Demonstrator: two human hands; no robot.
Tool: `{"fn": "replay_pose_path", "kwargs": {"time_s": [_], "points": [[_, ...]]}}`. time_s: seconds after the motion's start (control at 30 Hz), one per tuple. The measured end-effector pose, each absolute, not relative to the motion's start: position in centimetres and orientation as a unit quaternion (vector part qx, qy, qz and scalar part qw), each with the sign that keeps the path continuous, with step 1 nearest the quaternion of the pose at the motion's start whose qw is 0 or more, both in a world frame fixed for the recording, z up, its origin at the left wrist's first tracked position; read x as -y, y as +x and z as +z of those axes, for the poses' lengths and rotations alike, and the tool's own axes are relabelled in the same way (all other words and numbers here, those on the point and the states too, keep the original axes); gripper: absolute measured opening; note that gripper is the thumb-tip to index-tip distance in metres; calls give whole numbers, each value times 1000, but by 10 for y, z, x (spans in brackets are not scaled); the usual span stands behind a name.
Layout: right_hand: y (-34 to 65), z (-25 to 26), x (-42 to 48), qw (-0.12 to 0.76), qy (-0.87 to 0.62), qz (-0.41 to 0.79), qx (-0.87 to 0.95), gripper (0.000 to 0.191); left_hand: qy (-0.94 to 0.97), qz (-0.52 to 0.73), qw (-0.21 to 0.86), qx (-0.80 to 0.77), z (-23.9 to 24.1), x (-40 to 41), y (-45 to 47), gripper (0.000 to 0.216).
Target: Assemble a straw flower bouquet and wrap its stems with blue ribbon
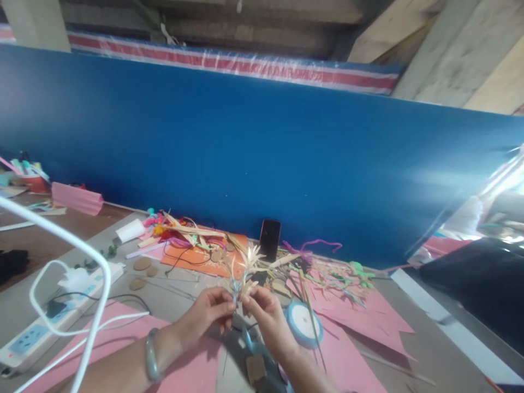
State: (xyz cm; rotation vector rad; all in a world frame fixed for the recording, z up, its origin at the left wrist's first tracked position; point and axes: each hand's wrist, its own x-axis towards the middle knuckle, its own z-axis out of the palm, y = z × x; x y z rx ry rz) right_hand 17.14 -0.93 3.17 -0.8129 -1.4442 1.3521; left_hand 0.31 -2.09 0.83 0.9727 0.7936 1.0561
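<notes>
In the middle foreground my left hand [216, 308], with a bangle on its wrist, pinches the stem of a pale flower made of dried husk strips [250, 259]. Something light blue, like ribbon, shows around that stem. Close beside it, my right hand [268, 319] is closed, thumb and finger pinched at the flower's lower petals. The flower stands upright, its pointed petals spreading above both hands. A spool of light blue ribbon [305, 323] lies just right of my right hand. Under the hands sits a small brown block [256, 370], partly hidden by my right forearm.
A phone [270, 239] leans on the blue partition [245, 142]. Husk scraps and craft wires cover orange paper [192, 256] and pink paper [352, 305]. At left lies a power strip [57, 314] with a white cable [92, 254] arching up close to the camera.
</notes>
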Motion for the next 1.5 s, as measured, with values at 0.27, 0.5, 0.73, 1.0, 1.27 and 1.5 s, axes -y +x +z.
{"fn": "replay_pose_path", "kwargs": {"time_s": [0.27,0.5,0.73,1.0,1.27,1.5], "points": [[167,24,10,497,-350,566,557,29,451,482,660,-358,11,23,5,32],[165,17,10,498,-383,581,517,31,453,484,658,-356,5,22,6,31],[165,12,8,508,-375,581,513,29,503,482,612,-374,4,23,5,36],[167,25,9,483,-388,542,568,33,498,474,602,-405,4,24,4,36],[173,24,8,441,-386,525,617,37,473,462,642,-389,7,22,3,35],[174,25,9,447,-375,529,617,36,466,467,647,-383,10,24,3,35]]}}
